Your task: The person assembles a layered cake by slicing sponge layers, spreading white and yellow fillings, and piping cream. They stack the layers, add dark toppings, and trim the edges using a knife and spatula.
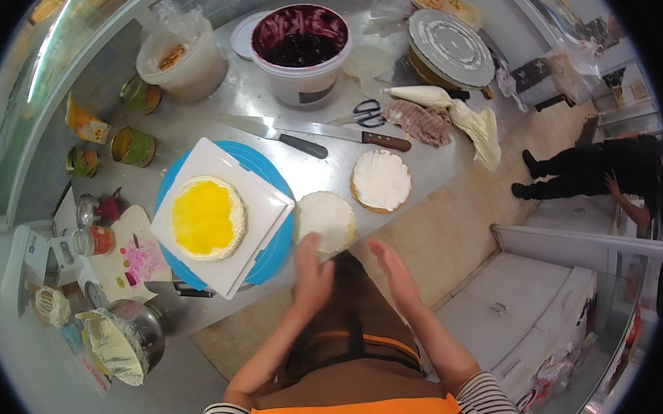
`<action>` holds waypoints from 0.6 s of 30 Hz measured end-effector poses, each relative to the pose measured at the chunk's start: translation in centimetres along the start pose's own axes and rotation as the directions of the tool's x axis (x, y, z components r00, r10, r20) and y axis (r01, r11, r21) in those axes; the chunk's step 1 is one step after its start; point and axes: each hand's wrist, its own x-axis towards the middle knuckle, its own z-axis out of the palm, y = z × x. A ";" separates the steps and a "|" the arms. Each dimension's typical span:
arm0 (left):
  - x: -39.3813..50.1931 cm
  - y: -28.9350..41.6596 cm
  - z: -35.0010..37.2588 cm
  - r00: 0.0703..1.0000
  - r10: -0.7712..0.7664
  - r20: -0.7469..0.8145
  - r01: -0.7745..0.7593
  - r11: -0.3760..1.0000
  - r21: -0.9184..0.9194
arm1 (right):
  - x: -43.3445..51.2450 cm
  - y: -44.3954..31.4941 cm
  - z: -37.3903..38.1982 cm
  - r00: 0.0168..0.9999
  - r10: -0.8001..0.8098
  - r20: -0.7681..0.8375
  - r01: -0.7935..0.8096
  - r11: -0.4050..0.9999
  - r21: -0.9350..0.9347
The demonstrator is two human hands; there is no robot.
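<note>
My left hand point(313, 273) hovers at the near table edge, its fingertips over or against the lower rim of a pale sponge cake layer point(325, 219). My right hand point(393, 271) is in the air off the table edge, palm turned inward, holding nothing. Right of the pale layer lies a sponge layer topped with white cream point(382, 180). On the left, a round cake with yellow topping and a cream border point(204, 217) stands on a white square board point(260, 228), set cornerwise on a blue turntable point(276, 179).
Behind lie a black-handled spatula point(304, 146), a wooden-handled knife point(385, 141), scissors point(368, 113), a cloth point(417, 123) and a piping bag point(477, 127). A tub of dark red filling point(303, 75) stands farther back. A mixing bowl with cream point(140, 338) is lower left. Another person point(602, 167) stands at right.
</note>
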 end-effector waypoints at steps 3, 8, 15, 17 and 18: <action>-3.0 -3.7 -1.7 0.977 -0.211 0.037 0.211 0.977 0.019 | 2.6 4.4 -1.9 0.972 0.192 -0.138 -0.189 0.981 0.032; -8.1 -7.9 -8.6 0.379 -0.885 0.272 0.408 -0.104 -0.907 | 6.0 9.5 -0.7 0.937 0.289 -0.196 -0.200 0.903 0.379; -6.8 -3.4 -12.1 0.566 -0.818 0.104 -0.159 -0.232 -0.960 | 8.0 7.6 1.8 0.906 0.360 -0.222 -0.283 0.906 0.314; -6.2 -1.8 -10.4 0.586 -0.800 0.130 -0.168 -0.276 -0.946 | 8.2 6.8 2.0 0.912 0.375 -0.166 -0.314 0.899 0.304; -6.0 -1.4 -9.7 0.593 -0.791 0.152 -0.155 -0.297 -0.942 | 8.3 6.6 2.2 0.910 0.393 -0.129 -0.344 0.892 0.292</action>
